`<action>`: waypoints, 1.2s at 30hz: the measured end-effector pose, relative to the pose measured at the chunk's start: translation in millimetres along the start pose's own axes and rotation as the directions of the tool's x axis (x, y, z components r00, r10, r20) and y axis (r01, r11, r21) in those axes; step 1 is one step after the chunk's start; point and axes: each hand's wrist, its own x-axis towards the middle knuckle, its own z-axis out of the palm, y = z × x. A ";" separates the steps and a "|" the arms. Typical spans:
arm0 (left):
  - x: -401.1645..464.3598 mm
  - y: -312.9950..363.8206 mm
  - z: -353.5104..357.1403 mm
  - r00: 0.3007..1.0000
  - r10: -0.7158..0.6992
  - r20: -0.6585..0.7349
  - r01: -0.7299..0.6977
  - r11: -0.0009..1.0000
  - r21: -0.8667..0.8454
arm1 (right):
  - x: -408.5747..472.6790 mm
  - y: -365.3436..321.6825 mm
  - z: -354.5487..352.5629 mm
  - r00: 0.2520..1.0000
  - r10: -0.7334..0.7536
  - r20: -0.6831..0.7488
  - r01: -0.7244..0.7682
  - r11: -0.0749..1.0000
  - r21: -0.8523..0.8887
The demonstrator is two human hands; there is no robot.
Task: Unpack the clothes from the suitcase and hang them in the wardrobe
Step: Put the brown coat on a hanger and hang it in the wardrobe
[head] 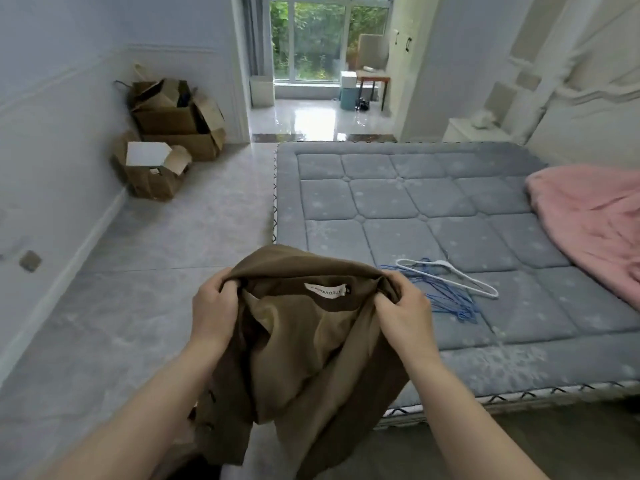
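A brown jacket [304,358] with a white neck label hangs in front of me, lining side towards me. My left hand [216,306] grips its left shoulder and my right hand [403,315] grips its right shoulder, holding the collar spread between them. On the grey mattress [433,209] just right of my right hand lies a white hanger [450,277] on top of a tangle of blue hangers [446,299]. Neither the suitcase nor the wardrobe can be seen clearly.
Open cardboard boxes [169,133] are stacked against the left wall. A pink blanket [595,223] lies on the mattress's right side. Grey tiled floor [156,265] runs left of the bed towards a doorway [311,109] with a window behind it.
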 end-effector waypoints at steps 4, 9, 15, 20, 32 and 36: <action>-10.4 25.2 90.9 0.996 -0.005 0.088 0.004 1.000 0.012 | 31.5 42.1 -69.1 0.993 0.071 -0.095 -0.070 0.997 0.019; -21.5 62.4 188.8 0.985 0.026 0.168 -0.031 0.999 0.023 | 68.8 90.3 -144.5 0.977 0.136 -0.162 -0.136 0.991 0.011; -25.4 103.8 265.7 0.969 0.078 0.233 -0.090 0.995 0.045 | 111.4 114.9 -213.8 0.950 0.135 -0.281 -0.128 0.991 0.041; -17.4 112.6 307.2 0.947 0.085 0.310 -0.105 0.993 0.049 | 135.8 125.9 -237.6 0.921 0.166 -0.351 -0.132 0.984 0.119; 47.2 103.9 355.4 0.949 0.162 0.269 -0.222 0.952 0.210 | 200.9 129.0 -216.2 0.908 0.233 -0.347 -0.122 0.942 0.314; 84.7 107.2 360.6 0.964 0.157 0.213 -0.187 0.974 0.127 | 246.2 113.2 -194.6 0.932 0.196 -0.304 -0.078 0.929 0.361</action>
